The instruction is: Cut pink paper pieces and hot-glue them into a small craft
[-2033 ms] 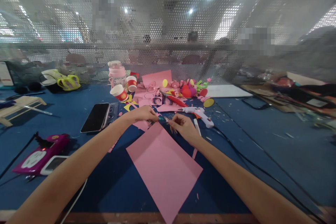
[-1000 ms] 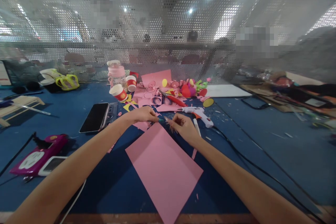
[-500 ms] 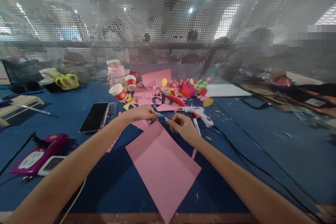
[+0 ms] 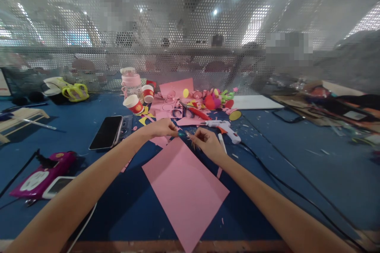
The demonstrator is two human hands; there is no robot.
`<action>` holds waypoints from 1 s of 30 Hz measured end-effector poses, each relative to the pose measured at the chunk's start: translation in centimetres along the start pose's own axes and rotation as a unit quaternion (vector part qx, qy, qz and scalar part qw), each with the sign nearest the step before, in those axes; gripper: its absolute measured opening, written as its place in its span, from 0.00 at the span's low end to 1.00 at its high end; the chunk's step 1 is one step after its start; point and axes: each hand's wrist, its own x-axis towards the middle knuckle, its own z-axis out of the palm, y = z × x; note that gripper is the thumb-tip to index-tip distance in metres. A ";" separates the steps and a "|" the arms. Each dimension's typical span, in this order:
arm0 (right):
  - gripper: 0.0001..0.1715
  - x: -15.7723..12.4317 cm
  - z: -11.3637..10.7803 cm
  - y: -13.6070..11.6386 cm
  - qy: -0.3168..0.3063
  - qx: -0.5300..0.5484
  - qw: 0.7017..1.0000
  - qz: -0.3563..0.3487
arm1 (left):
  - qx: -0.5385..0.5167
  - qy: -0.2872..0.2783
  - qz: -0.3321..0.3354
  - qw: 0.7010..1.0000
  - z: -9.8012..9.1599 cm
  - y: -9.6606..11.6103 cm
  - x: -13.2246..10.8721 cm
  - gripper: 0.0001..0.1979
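My left hand (image 4: 166, 127) is closed in a pinch at the far corner of a pink sheet of paper (image 4: 187, 189), with a small teal object (image 4: 181, 134) at its fingertips. What kind of object this is stays too small to tell. Close on its right, my right hand (image 4: 209, 143) has thumb and fingers pinched together, pointing at the teal object. Whatever these fingers hold cannot be made out. The sheet lies diagonally on the blue table (image 4: 255, 213), its near corner reaching the front edge. A white glue gun (image 4: 224, 127) lies just beyond my right hand.
Pliers with red handles (image 4: 200, 113), pink scraps and colourful pieces (image 4: 213, 101) lie behind the hands. Two paper cups (image 4: 134, 104) and a pink-lidded bottle (image 4: 130, 83) stand back left. A phone (image 4: 107, 132) and purple case (image 4: 44, 178) lie left; a black cable (image 4: 276, 182) runs right.
Both hands stay in nearly the same place. The teal object has shifted slightly at the left fingertips, and the pink sheet's right corner sits marginally further right.
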 end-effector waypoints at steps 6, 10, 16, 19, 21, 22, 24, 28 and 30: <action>0.18 0.0 -0.1 -0.1 -0.002 0.000 1.000 -0.004 | -0.026 -0.010 -0.012 1.000 0.0 0.3 -0.1 0.20; 0.19 -0.1 0.0 -0.3 0.002 0.001 1.000 -0.005 | -0.120 -0.018 -0.064 0.991 0.0 1.2 -0.6 0.20; 0.20 -0.1 0.1 -0.2 -0.010 -0.005 1.000 -0.014 | -0.099 -0.058 -0.053 0.992 -0.5 1.4 -1.2 0.19; 0.20 -0.1 0.0 -0.2 -0.014 -0.012 1.000 -0.012 | -0.046 -0.061 -0.021 0.997 -0.7 1.2 -1.2 0.18; 0.20 -0.2 0.0 -0.2 -0.013 -0.021 1.000 -0.013 | -0.028 -0.062 -0.012 0.998 -0.7 1.2 -1.2 0.17; 0.20 -0.2 0.1 -0.2 -0.012 -0.027 0.999 -0.014 | -0.026 -0.064 -0.011 0.998 -0.8 1.2 -1.3 0.16; 0.20 -0.3 0.1 -0.3 -0.013 -0.036 0.999 -0.017 | -0.027 -0.068 -0.012 0.997 -0.8 1.4 -1.3 0.16; 0.19 -0.3 0.2 -0.3 -0.016 -0.041 0.999 -0.027 | -0.012 -0.064 -0.022 0.998 -0.7 1.9 -1.5 0.14; 0.19 -0.3 0.3 -0.4 -0.018 -0.045 0.998 -0.032 | 0.008 -0.060 -0.029 0.998 -0.7 2.2 -1.6 0.13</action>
